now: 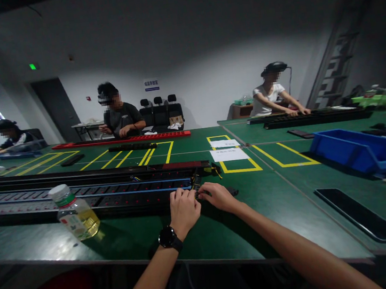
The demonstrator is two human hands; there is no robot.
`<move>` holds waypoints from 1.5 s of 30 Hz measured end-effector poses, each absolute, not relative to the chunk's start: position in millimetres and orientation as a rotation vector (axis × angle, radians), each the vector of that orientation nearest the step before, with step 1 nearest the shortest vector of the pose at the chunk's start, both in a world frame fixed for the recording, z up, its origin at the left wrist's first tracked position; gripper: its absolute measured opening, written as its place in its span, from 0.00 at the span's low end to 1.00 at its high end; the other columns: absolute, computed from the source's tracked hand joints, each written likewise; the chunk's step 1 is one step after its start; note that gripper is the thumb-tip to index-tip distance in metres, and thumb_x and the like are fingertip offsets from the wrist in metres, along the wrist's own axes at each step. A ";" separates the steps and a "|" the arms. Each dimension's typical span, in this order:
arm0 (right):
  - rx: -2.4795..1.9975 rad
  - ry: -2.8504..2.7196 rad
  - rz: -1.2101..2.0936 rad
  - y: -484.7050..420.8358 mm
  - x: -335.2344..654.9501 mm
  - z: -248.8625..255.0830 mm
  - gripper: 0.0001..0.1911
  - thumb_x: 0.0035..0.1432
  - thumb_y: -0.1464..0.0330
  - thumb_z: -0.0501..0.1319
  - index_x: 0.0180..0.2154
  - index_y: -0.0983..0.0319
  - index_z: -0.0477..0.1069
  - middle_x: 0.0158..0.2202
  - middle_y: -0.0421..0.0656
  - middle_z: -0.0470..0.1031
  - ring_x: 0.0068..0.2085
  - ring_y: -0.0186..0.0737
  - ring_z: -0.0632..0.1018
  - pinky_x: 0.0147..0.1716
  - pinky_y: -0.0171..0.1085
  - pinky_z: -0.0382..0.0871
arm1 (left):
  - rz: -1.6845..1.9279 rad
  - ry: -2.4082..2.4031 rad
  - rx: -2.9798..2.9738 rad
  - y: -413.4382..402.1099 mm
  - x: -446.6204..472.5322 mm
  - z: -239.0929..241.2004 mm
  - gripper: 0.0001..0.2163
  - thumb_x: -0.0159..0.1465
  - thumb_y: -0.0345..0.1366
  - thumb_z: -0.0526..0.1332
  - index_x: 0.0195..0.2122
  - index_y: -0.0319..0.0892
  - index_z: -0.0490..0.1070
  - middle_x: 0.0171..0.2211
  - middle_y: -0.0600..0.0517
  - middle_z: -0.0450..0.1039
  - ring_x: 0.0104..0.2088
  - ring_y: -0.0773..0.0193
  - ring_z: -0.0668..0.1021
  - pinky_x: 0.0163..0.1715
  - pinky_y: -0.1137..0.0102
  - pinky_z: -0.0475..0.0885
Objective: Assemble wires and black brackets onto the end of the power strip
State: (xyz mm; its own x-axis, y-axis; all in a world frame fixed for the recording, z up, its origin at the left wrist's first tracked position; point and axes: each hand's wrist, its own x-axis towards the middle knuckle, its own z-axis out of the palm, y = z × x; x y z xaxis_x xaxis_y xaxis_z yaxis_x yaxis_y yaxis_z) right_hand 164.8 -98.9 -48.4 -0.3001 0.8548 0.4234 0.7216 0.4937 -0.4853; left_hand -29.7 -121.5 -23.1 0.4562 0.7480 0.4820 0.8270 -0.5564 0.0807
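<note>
A long black power strip unit (89, 198) with blue wires and red lights lies across the green table (226, 235) in front of me. Both my hands rest at its right end. My left hand (183, 209), with a black watch on the wrist, has its fingers curled down onto the strip's end. My right hand (217, 196) is beside it, fingers bent and pinched on the same end near yellow and black wires (197, 178). What the fingertips grip is too small to make out.
A plastic bottle (75, 212) of yellow liquid stands at the left front. A blue bin (361, 151) and a flat black panel (362, 214) lie to the right. White papers (229, 154) sit in yellow floor-tape boxes. Three other people work at far tables.
</note>
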 end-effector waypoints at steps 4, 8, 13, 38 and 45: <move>-1.301 -2.122 0.251 -98.1 165.2 -49.1 0.05 0.69 0.68 0.62 0.39 0.57 0.78 0.41 0.42 0.79 0.41 0.41 0.79 0.39 0.35 0.66 | -0.705 -1.381 -2.537 -121.6 -29.9 -23.3 0.11 0.67 0.32 0.59 0.49 0.44 0.77 0.43 0.46 0.81 0.48 0.50 0.74 0.49 0.54 0.64; -1.319 -2.149 0.213 -98.4 164.4 -48.1 0.06 0.69 0.70 0.61 0.40 0.57 0.78 0.41 0.41 0.78 0.41 0.40 0.78 0.39 0.34 0.65 | -0.673 -1.385 -2.516 -122.1 -28.6 -23.1 0.11 0.67 0.33 0.59 0.48 0.43 0.77 0.43 0.45 0.81 0.49 0.49 0.74 0.48 0.54 0.64; -1.302 -2.166 0.209 -101.2 163.8 -42.0 0.05 0.68 0.71 0.63 0.41 0.57 0.77 0.44 0.41 0.79 0.42 0.40 0.79 0.40 0.34 0.66 | -0.649 -1.406 -2.498 -123.3 -27.3 -21.2 0.09 0.68 0.33 0.58 0.46 0.42 0.76 0.43 0.45 0.81 0.49 0.48 0.74 0.49 0.53 0.64; -1.207 -2.166 0.286 -100.2 163.4 -46.9 0.12 0.63 0.74 0.66 0.47 0.57 0.79 0.46 0.44 0.82 0.47 0.45 0.82 0.47 0.39 0.72 | -0.693 -1.426 -2.538 -122.6 -30.0 -21.4 0.11 0.64 0.34 0.62 0.47 0.42 0.75 0.44 0.44 0.82 0.51 0.45 0.73 0.50 0.52 0.64; -1.217 -2.149 0.338 -101.4 161.3 -44.3 0.10 0.62 0.74 0.65 0.44 0.57 0.78 0.44 0.43 0.82 0.45 0.43 0.81 0.45 0.38 0.70 | -0.662 -1.434 -2.562 -122.7 -30.6 -20.4 0.09 0.65 0.33 0.61 0.45 0.43 0.76 0.45 0.44 0.82 0.51 0.47 0.73 0.50 0.53 0.63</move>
State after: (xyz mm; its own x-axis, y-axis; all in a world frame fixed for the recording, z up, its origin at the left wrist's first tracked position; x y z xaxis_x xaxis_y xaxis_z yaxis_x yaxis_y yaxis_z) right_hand 161.3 -101.4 -44.3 -0.3686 0.8382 0.4019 0.6746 0.5387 -0.5048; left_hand -30.6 -122.7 -20.4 0.4512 0.7788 0.4357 0.8367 -0.5390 0.0969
